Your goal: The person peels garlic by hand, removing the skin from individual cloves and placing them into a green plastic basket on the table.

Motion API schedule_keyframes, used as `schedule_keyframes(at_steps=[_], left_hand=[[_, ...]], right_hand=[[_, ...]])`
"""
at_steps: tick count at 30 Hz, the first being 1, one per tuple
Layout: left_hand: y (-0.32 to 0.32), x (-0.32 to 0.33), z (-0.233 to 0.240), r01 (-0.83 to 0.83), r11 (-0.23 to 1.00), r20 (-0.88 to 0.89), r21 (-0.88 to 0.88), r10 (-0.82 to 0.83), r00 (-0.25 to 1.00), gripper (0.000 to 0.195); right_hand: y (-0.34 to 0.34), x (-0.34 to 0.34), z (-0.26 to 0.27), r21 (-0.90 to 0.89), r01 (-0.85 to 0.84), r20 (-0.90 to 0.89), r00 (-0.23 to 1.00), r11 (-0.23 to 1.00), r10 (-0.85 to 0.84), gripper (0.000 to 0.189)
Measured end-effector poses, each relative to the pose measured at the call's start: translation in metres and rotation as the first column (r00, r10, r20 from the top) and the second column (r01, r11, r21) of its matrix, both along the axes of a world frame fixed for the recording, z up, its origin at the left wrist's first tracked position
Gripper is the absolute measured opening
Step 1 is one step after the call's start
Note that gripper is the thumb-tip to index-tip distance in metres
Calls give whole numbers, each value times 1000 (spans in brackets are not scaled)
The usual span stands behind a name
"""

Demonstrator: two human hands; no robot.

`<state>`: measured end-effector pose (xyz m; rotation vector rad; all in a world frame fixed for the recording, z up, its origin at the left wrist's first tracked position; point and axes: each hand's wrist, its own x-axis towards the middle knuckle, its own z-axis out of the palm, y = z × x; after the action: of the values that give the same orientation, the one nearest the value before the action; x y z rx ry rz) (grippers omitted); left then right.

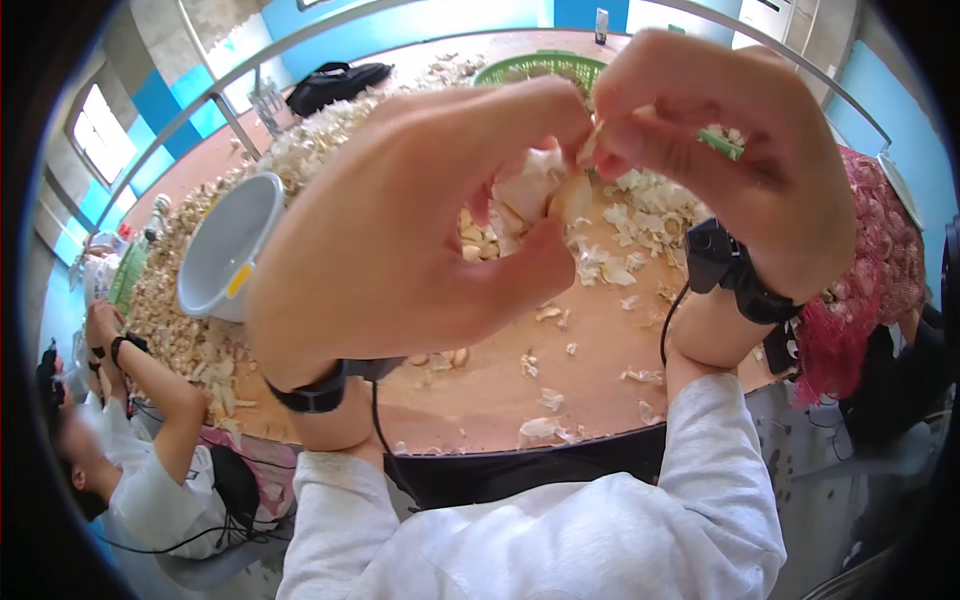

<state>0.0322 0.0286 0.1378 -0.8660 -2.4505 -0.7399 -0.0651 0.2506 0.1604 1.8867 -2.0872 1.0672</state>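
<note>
Both hands are raised close to the camera above the table. A whitish garlic bulb (pixel 529 184) sits in the curled fingers of my left hand (pixel 405 210). Beside it, my right hand (pixel 720 142) pinches a thin piece of papery garlic skin (pixel 589 147) between thumb and forefinger, close to the left fingertips. The fingers partly cover the bulb. Through the gap of my left hand, peeled garlic cloves (pixel 478 241) show beyond it. Loose garlic skins (pixel 652 214) lie on the table (pixel 480 397) below my right hand.
A grey plastic basin (pixel 232 247) stands tilted at left, by a long heap of garlic (pixel 169 300). Behind are a green basket (pixel 540 66) and a black bag (pixel 337 86). A red mesh sack (pixel 870 247) of garlic stands right. A co-worker (pixel 157 465) sits at left.
</note>
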Motion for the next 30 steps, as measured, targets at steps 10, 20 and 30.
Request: schedule_keyframes(at_steps=[10, 20, 30], left_hand=[[-9, 3, -6, 1, 1000, -61, -3, -1, 998, 25], [-8, 9, -2, -176, 936, 92, -305, 213, 973, 24], [-1, 8, 1, -178, 981, 26, -77, 180, 983, 18]], right_hand=[[-15, 4, -3, 3, -35, 61, 998, 999, 35, 10], [-1, -22, -7, -55, -35, -65, 997, 998, 32, 15], [1, -12, -4, 113, 64, -47, 997, 991, -59, 11]])
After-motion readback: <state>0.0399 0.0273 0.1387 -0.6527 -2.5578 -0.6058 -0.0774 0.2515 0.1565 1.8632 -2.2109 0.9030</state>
